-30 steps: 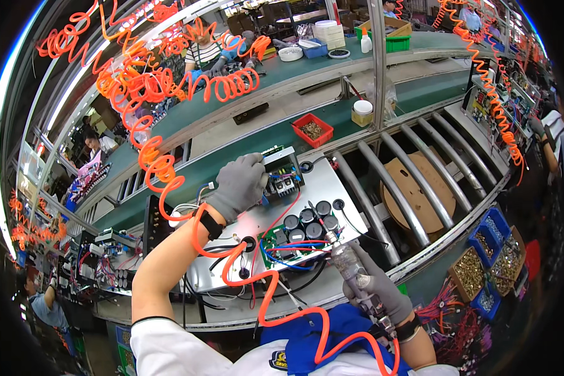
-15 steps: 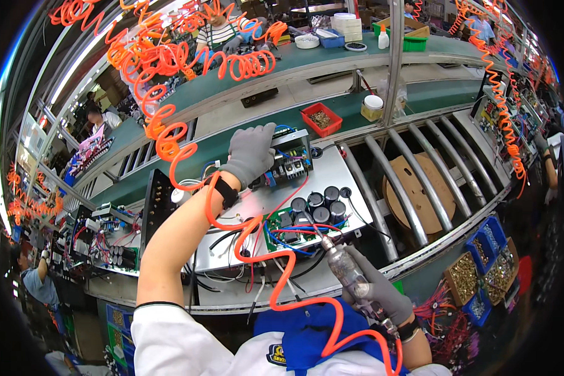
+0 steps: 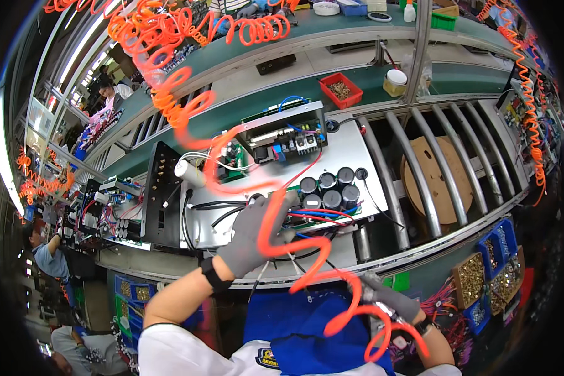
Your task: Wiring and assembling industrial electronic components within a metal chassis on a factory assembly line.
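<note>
Perhaps for steadying, the left hand [image 3: 257,237] leans half-curled over the chassis [image 3: 351,152] — the blurred orange hose [image 3: 271,222] hides any grip. The right hand [image 3: 391,299], curled around the air tool [image 3: 382,309], holds it nearer the body, seemingly for clearance. Beyond the left hand, the chassis looks flat, silvery — black capacitors [image 3: 328,181] clustered rightward.

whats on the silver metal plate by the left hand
On the plate: black capacitors, black cables and a metal bracket. What lies beneath the left hand and the orange hose is covered.
</note>
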Available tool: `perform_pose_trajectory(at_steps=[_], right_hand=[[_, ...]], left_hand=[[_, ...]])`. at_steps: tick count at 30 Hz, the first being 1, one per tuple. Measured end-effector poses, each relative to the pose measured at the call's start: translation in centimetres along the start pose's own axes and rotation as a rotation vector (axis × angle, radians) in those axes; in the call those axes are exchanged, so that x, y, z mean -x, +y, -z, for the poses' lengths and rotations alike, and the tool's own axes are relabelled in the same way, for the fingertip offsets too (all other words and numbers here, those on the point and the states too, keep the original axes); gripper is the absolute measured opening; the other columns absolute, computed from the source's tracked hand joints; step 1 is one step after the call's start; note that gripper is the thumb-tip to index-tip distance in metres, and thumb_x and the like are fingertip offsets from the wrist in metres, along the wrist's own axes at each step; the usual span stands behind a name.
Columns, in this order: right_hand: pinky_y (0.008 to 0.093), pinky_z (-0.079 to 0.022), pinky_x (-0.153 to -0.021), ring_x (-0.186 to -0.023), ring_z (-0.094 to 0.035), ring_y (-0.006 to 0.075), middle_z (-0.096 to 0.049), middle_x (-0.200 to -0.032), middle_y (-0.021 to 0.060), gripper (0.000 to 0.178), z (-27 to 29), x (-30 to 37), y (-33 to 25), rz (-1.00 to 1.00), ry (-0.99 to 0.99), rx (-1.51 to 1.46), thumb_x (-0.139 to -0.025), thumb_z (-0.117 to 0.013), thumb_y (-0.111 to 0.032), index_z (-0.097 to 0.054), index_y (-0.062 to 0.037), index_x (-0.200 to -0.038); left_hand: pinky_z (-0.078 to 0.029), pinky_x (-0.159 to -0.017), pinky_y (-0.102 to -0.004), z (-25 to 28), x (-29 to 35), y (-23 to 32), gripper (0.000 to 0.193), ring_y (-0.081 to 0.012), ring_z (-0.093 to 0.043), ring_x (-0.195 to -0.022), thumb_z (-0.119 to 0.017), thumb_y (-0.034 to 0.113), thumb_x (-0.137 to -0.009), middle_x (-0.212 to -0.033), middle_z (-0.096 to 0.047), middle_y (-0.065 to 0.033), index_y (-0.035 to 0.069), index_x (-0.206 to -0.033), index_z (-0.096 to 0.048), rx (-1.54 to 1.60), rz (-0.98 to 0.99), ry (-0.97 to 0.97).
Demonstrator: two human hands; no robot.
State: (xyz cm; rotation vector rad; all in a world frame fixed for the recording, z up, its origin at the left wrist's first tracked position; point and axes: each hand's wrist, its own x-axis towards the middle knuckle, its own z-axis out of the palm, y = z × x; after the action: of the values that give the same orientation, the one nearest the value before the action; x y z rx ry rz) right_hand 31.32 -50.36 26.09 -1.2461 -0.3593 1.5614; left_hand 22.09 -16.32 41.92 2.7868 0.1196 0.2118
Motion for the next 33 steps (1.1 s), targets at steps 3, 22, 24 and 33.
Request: perform_pose_trajectory(at_steps=[3, 22, 24, 33], right_hand=[[0.0244, -0.047, -0.058, -0.082, -0.058, 0.0142, -0.057, -0.104, 0.0141, 0.085, 1.3, -4.7, 2.9, -0.055, -0.173, -0.321, -0.094, -0.063, -0.045, -0.026, -0.0001, -0.156], [0.0459, -0.05, -0.098, -0.126, -0.054, 0.0396, -0.055, -0.139, 0.0223, 0.064, -4.3, -20.8, 12.6, 0.14, 0.215, -1.268, -0.097, -0.051, -0.049, -0.051, 0.0011, -0.136], [0.0497, -0.054, -0.092, -0.12, -0.058, 0.0379, -0.055, -0.135, 0.0242, 0.054, -5.3, -21.5, 12.5, 0.125, 0.339, -1.282, -0.097, -0.052, -0.05, -0.054, -0.0029, -0.124], [0.0286, -0.053, -0.071, -0.086, -0.063, 0.0156, -0.065, -0.104, 0.0101, 0.053, -15.6, -11.1, -3.9, 0.822, 1.34, -0.025, -0.096, -0.063, -0.027, -0.05, 0.0023, -0.137]], left_hand=[[-0.051, -0.08, -0.0454, -3.1, 0.3, -1.0, 0.076, -0.0355, -0.059, -0.095, -0.082, 0.02, -0.07, -0.111, -0.061, -0.0144, 0.008, -0.138, -0.05, -0.172, 0.103, 0.006], [-0.049, -0.065, -0.0331, -8.5, 2.3, -4.5, 0.019, -0.0145, -0.06, -0.073, -0.063, 0.006, -0.091, -0.09, -0.062, -0.0087, 0.0, -0.109, -0.065, 1.018, 0.33, 0.413], [-0.048, -0.064, -0.0295, -8.1, 1.7, -4.5, 0.016, -0.009, -0.057, -0.073, -0.063, 0.008, -0.093, -0.086, -0.06, -0.0058, -0.001, -0.105, -0.065, 1.132, 0.302, 0.384], [-0.052, -0.072, -0.0385, -8.4, 1.0, -6.1, 0.017, -0.0318, -0.066, -0.079, -0.062, 0.018, -0.092, -0.087, -0.067, -0.0157, 0.003, -0.098, -0.068, 0.949, 0.102, 0.388]])
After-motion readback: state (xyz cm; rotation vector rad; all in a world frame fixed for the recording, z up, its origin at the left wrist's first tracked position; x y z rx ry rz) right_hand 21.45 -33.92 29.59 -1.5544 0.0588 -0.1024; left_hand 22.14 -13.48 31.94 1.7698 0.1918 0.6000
